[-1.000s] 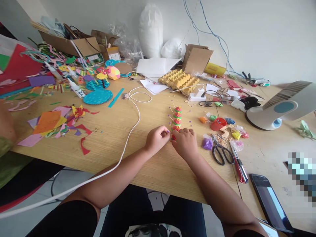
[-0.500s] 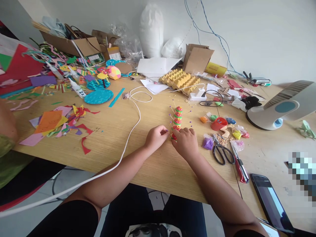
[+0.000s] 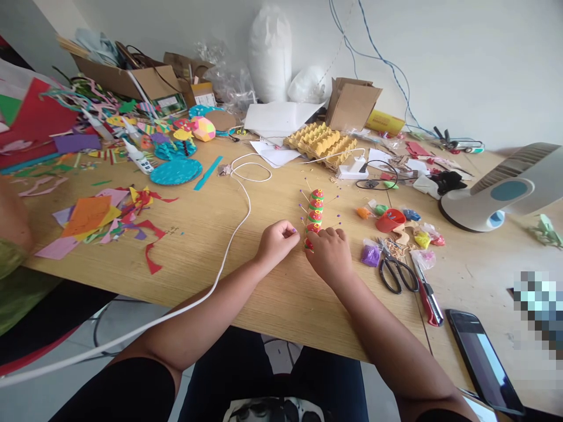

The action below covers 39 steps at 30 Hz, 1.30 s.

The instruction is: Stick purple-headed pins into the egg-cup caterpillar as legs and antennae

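My left hand [image 3: 275, 243] has its grip pinched together on a purple-headed pin [image 3: 294, 231]. My right hand [image 3: 331, 253] has its grip clamped on the near end of the caterpillar figure [image 3: 315, 210], which lies on the counter [image 3: 285, 296]. Scissors [image 3: 397, 274] lie just to the right, and an egg tray [image 3: 319, 142] sits farther back.

Red-green segmented caterpillar [image 3: 315, 212], pin-studded, flat on table [image 3: 272, 293]; purple-headed pin [image 3: 294, 231] beside it

Black-handled scissors [image 3: 397, 273] beside a red utility knife [image 3: 427, 300], phone [image 3: 482, 360] near the table edge, white fan [image 3: 501, 190], egg cartons [image 3: 319, 142], white cable [image 3: 229, 246]
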### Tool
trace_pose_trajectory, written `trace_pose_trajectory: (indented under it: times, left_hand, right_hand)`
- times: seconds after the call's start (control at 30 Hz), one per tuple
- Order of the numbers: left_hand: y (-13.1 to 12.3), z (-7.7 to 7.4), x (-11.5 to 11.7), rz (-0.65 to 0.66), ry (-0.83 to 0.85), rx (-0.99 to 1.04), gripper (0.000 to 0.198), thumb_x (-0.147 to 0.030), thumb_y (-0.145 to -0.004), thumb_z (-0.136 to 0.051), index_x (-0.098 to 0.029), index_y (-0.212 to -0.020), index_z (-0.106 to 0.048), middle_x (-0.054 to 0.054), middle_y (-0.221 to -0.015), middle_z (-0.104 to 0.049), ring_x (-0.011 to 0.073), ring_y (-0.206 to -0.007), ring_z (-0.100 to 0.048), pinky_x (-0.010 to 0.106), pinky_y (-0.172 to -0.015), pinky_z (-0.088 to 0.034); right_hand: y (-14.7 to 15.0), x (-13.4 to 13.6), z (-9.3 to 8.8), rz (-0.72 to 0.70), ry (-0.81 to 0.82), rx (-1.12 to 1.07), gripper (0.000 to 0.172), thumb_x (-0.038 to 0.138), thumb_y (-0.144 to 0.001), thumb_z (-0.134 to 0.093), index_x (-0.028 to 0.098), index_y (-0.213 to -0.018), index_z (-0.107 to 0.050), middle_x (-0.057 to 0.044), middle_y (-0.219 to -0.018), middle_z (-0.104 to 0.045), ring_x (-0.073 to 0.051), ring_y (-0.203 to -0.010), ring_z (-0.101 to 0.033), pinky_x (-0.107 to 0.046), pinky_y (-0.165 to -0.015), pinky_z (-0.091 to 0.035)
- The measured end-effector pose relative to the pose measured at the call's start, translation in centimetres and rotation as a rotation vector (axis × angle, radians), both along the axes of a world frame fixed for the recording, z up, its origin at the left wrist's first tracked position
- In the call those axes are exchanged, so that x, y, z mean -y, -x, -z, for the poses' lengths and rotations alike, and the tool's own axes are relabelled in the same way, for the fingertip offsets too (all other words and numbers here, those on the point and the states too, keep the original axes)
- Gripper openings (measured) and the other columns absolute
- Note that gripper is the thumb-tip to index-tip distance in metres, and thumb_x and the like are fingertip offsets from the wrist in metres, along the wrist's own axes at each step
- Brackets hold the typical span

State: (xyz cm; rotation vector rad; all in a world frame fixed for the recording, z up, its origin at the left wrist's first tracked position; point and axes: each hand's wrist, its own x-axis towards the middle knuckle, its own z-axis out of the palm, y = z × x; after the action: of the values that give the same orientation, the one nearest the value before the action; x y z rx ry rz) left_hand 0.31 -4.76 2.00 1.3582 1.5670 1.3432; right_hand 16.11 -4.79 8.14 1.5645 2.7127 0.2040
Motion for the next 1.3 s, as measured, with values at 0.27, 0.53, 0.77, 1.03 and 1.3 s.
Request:
trace_pose_trajectory:
  times: [0.27, 0.53, 0.77, 1.03, 1.3]
  left_hand:
    - [-0.3, 0.1, 0.0, 0.012, -0.019, 0.032, 0.009, -0.025, -0.073, -0.066, -0.019, -0.069, -0.06, -0.003, -0.067, -0.064, 0.0117, -0.063, -0.058, 0.023, -0.061, -0.042]
    - [0.1, -0.3, -0.2, 0.033, 0.047, 0.175, 0.009, -0.025, -0.074, -0.063, -0.02, -0.073, -0.055, -0.004, -0.067, -0.061, 0.0108, -0.062, -0.055, 0.022, -0.058, -0.04]
    - [-0.4, -1.3, 0.2, 0.142, 0.383, 0.429, 0.009, -0.026, -0.08, -0.057, -0.022, -0.082, -0.049, -0.001, -0.083, -0.071, 0.0066, -0.046, -0.052, 0.018, -0.041, -0.024]
    - [-0.3, -2.0, 0.3, 0.211, 0.61, 0.936, 0.012, -0.018, -0.089, -0.055, -0.02, -0.082, -0.045, 0.002, -0.073, -0.067, 0.006, -0.041, -0.051, 0.014, -0.034, -0.018]
    - [0.1, -1.7, -0.1, 0.2, 0.708, 1.145, 0.018, -0.015, -0.097, -0.045, -0.017, -0.079, -0.046, 0.005, -0.067, -0.063, 0.0073, -0.045, -0.054, 0.01, -0.032, -0.024]
  right_hand:
    - [0.0, 0.0, 0.1, -0.003, -0.013, -0.014, 0.014, 0.031, -0.092, -0.058, 0.02, -0.097, -0.066, -0.01, -0.096, -0.072, -0.027, -0.098, -0.06, -0.039, -0.088, -0.03]
    - [-0.4, 0.0, 0.1, -0.005, -0.03, -0.024, 0.016, 0.034, -0.09, -0.062, 0.021, -0.099, -0.065, -0.009, -0.099, -0.072, -0.027, -0.1, -0.058, -0.039, -0.089, -0.029]
    - [-1.0, -0.2, -0.3, 0.01, -0.045, -0.04, 0.018, 0.035, -0.09, -0.062, 0.021, -0.1, -0.065, -0.01, -0.098, -0.072, -0.027, -0.099, -0.058, -0.038, -0.089, -0.029]
    - [-0.7, -0.1, -0.3, -0.015, -0.038, -0.035, 0.019, 0.037, -0.091, -0.062, 0.021, -0.101, -0.065, -0.01, -0.096, -0.071, -0.028, -0.098, -0.058, -0.039, -0.088, -0.029]
    - [-0.7, -0.1, -0.3, -0.006, -0.041, -0.023, 0.017, 0.036, -0.091, -0.061, 0.02, -0.097, -0.066, -0.01, -0.095, -0.071, -0.027, -0.097, -0.059, -0.038, -0.088, -0.028]
